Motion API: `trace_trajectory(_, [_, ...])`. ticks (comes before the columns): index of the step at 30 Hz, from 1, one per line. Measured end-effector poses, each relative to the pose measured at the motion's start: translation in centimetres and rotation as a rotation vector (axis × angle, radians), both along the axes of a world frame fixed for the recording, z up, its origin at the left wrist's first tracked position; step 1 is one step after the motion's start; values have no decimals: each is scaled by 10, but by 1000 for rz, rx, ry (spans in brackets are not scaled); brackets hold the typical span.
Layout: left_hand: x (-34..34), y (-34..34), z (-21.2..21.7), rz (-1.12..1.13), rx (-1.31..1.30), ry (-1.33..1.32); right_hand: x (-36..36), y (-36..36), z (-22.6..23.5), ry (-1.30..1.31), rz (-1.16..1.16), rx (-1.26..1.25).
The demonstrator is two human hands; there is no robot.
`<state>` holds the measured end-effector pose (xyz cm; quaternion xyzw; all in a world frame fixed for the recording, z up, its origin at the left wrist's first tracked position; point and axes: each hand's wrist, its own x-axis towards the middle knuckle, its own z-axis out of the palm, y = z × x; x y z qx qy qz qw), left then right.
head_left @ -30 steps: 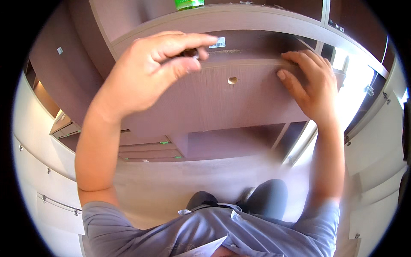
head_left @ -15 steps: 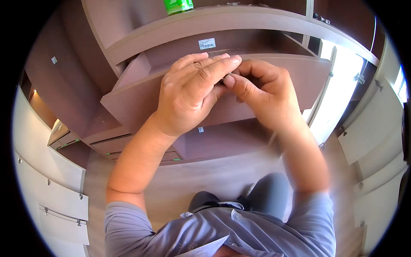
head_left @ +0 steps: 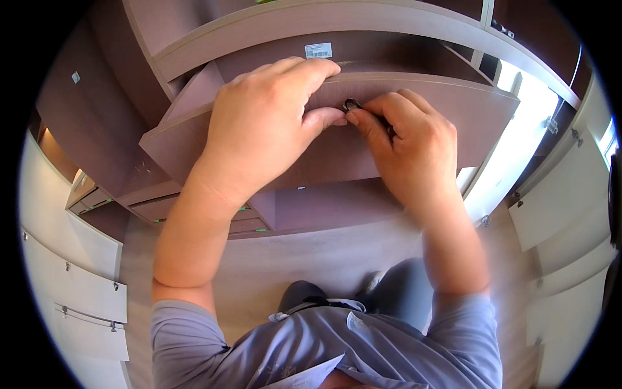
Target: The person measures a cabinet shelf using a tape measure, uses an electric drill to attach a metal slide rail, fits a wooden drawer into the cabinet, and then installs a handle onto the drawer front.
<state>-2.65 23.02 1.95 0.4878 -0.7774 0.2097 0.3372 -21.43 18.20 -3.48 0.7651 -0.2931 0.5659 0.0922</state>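
A drawer front (head_left: 311, 152) of brownish-pink board stands pulled out of the cabinet. My left hand (head_left: 259, 123) lies over its top edge, fingers at the rim and thumb down on the outer face, closed on the board. My right hand (head_left: 414, 139) is closed in a pinch at the same face. A small dark, rounded metal piece (head_left: 352, 104) pokes out between its thumb and forefinger, close to the left thumb tip. Its kind and the part inside the right palm are hidden.
Above the drawer runs a shelf edge (head_left: 363, 16). A white label (head_left: 318, 50) sticks to the drawer's inner back. Smaller drawers (head_left: 155, 207) are low at the left. White door panels with hinges lean at the left (head_left: 78, 285) and right (head_left: 551, 201).
My left hand has drawn back leftward from the right, uncovering the dark metal piece. Its fingers now rest at the drawer's top edge. The view has tilted slightly lower.
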Motion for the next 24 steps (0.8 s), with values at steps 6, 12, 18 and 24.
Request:
trace_trajectory(6, [3, -4, -7, -41, -166, -38, 3, 4, 4, 40, -5, 47])
trace_trajectory(12, [0, -3, -9, -18, -128, 24, 3, 3, 10, 43, -5, 123])
trace_trajectory(18, [-4, -4, -7, 3, -95, 69, -3, 2, 22, 62, -4, 305])
trace_trajectory(24, [-4, -2, -6, 29, -85, 69, -16, 1, 26, 34, -24, 59])
